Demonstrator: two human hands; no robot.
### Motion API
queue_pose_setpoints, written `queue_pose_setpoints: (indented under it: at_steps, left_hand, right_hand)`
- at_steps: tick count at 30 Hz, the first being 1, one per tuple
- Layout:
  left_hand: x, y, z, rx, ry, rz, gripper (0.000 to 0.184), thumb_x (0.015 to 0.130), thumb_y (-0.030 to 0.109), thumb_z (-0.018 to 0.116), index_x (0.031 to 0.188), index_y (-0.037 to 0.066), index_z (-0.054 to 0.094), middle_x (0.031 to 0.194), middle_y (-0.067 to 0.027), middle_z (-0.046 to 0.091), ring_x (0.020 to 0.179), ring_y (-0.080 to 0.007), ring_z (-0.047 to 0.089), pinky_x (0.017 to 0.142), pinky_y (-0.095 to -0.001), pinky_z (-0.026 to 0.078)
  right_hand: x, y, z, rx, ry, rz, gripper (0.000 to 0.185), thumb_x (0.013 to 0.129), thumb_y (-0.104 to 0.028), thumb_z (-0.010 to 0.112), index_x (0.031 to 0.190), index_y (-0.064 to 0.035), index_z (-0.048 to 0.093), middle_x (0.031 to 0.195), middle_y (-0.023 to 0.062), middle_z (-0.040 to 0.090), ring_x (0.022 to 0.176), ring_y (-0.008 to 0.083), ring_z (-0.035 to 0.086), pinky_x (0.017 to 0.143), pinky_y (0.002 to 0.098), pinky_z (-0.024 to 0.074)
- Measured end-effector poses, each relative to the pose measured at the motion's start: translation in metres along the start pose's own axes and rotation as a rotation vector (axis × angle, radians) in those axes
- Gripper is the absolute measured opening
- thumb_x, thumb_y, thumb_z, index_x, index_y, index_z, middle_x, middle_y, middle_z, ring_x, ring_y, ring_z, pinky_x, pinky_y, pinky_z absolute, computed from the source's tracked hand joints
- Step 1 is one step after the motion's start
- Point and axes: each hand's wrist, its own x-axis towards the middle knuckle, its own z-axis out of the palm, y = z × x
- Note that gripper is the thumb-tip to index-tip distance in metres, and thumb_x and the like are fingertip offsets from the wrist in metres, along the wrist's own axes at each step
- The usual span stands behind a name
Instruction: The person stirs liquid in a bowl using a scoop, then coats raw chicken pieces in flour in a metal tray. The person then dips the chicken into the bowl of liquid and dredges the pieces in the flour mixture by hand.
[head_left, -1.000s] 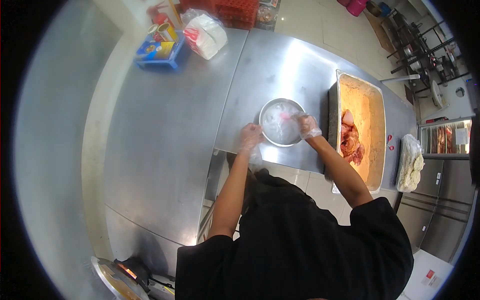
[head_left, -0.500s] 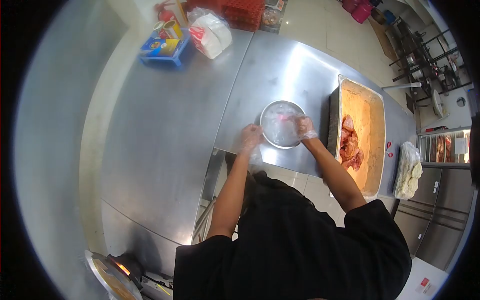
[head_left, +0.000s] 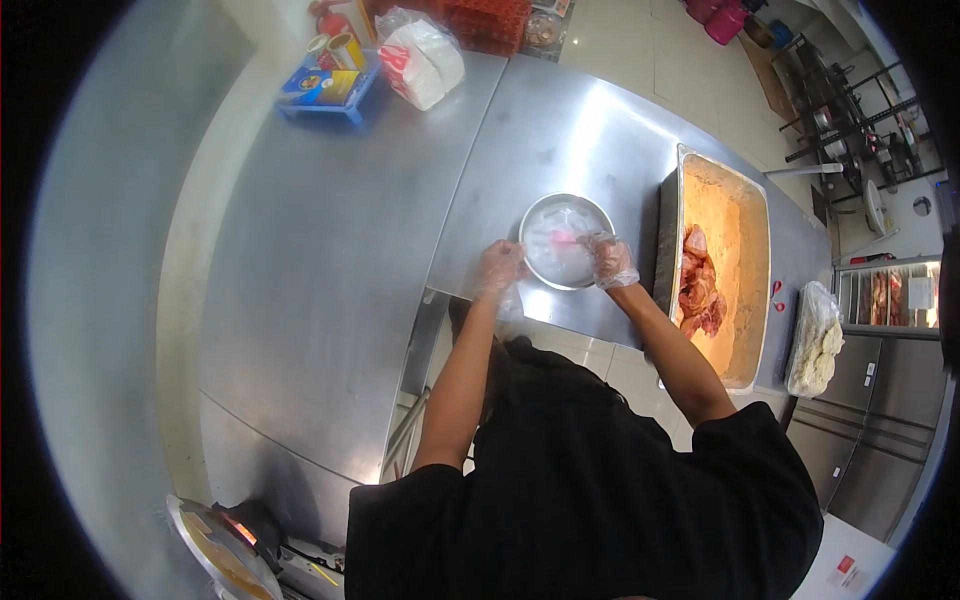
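A round, shallow metal pan (head_left: 527, 262) stands on the steel table near its front edge, holding something whitish and translucent. My left hand (head_left: 500, 265), in a clear plastic glove, is closed at the pan's left rim and seems to pinch it. Over the right side of the pan is my right hand (head_left: 612, 262), also gloved, its fingers curled around a small pink utensil (head_left: 563, 238). The utensil's pink end points left into the pan; its exact kind is unclear. To the right, a deep rectangular metal tray (head_left: 738, 290) holds pale orange powder and pieces of raw meat (head_left: 700, 285).
A blue basket (head_left: 325, 92) of packets and a white plastic-wrapped bundle (head_left: 424, 65) sit at the table's far left. Red scissors (head_left: 778, 297) and a bag of pale food (head_left: 817, 345) lie beyond the tray. A round-topped appliance (head_left: 215, 545) is at lower left.
My right hand and the pink utensil have shifted slightly within the pan area. My left hand stays at the left rim. The whole view has moved a little.
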Motion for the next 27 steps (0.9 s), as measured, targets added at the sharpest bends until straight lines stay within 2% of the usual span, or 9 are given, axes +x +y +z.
queue_pose_setpoints:
  at_steps: [4, 7, 13, 16, 19, 23, 27]
  left_hand:
    - [-0.005, 0.004, 0.000, 0.000, -0.006, -0.017, 0.017, 0.088, 0.013, 0.066, 0.081, 0.002, 0.055, 0.073, -0.0065, 0.059, 0.057, -0.0153, 0.061, 0.050, -0.0299, 0.057]
    - [-0.010, 0.010, 0.003, 0.044, 0.018, -0.040, 0.016, 0.087, 0.013, 0.066, 0.081, 0.002, 0.055, 0.074, -0.0065, 0.059, 0.058, -0.0155, 0.061, 0.050, -0.0296, 0.057]
    - [-0.004, 0.003, 0.000, 0.019, 0.005, -0.039, 0.016, 0.087, 0.013, 0.067, 0.083, 0.002, 0.057, 0.076, -0.0067, 0.060, 0.060, -0.0162, 0.062, 0.051, -0.0297, 0.057]
    - [0.002, 0.007, 0.001, 0.034, -0.002, -0.029, 0.016, 0.086, 0.013, 0.067, 0.083, 0.001, 0.057, 0.076, -0.0069, 0.060, 0.061, -0.0162, 0.062, 0.052, -0.0298, 0.057]
    - [0.000, 0.001, -0.004, 0.022, -0.003, -0.020, 0.016, 0.086, 0.013, 0.067, 0.083, 0.001, 0.057, 0.076, -0.0071, 0.060, 0.060, -0.0161, 0.062, 0.051, -0.0299, 0.057]
    - [0.002, 0.000, -0.002, 0.028, 0.007, -0.027, 0.017, 0.086, 0.014, 0.068, 0.082, 0.001, 0.057, 0.075, -0.0070, 0.059, 0.059, -0.0161, 0.062, 0.052, -0.0300, 0.057]
    - [-0.006, 0.008, 0.000, 0.009, 0.008, -0.018, 0.018, 0.086, 0.014, 0.068, 0.080, 0.001, 0.057, 0.074, -0.0070, 0.059, 0.059, -0.0159, 0.061, 0.052, -0.0303, 0.057]
  right_hand:
    - [0.001, -0.003, -0.006, -0.057, -0.133, 0.130, 0.021, 0.084, -0.010, 0.055, 0.098, -0.0115, 0.070, 0.093, 0.0149, 0.069, 0.080, 0.0325, 0.067, 0.072, 0.0411, 0.0538]
    - [-0.008, -0.006, -0.012, -0.014, -0.061, 0.002, 0.019, 0.084, -0.010, 0.056, 0.097, -0.0114, 0.070, 0.091, 0.0140, 0.069, 0.080, 0.0328, 0.067, 0.071, 0.0411, 0.0537]
    - [-0.020, -0.007, -0.010, 0.009, -0.108, 0.078, 0.020, 0.081, -0.007, 0.057, 0.095, -0.0110, 0.071, 0.091, 0.0130, 0.069, 0.079, 0.0319, 0.067, 0.070, 0.0391, 0.0540]
    - [-0.012, -0.016, -0.017, 0.025, -0.052, 0.064, 0.017, 0.083, -0.007, 0.058, 0.094, -0.0089, 0.072, 0.094, 0.0135, 0.069, 0.081, 0.0314, 0.067, 0.071, 0.0387, 0.0548]
    - [-0.009, -0.026, -0.023, 0.060, -0.134, 0.109, 0.017, 0.085, -0.008, 0.057, 0.094, -0.0091, 0.071, 0.095, 0.0139, 0.069, 0.083, 0.0312, 0.067, 0.071, 0.0391, 0.0548]
    - [-0.021, -0.019, 0.000, -0.034, -0.128, 0.046, 0.018, 0.082, -0.006, 0.057, 0.093, -0.0079, 0.071, 0.092, 0.0169, 0.069, 0.081, 0.0322, 0.068, 0.071, 0.0399, 0.0550]
    - [-0.007, -0.024, -0.016, 0.036, -0.093, 0.071, 0.018, 0.082, -0.007, 0.057, 0.093, -0.0086, 0.071, 0.090, 0.0157, 0.069, 0.079, 0.0327, 0.068, 0.069, 0.0406, 0.0549]
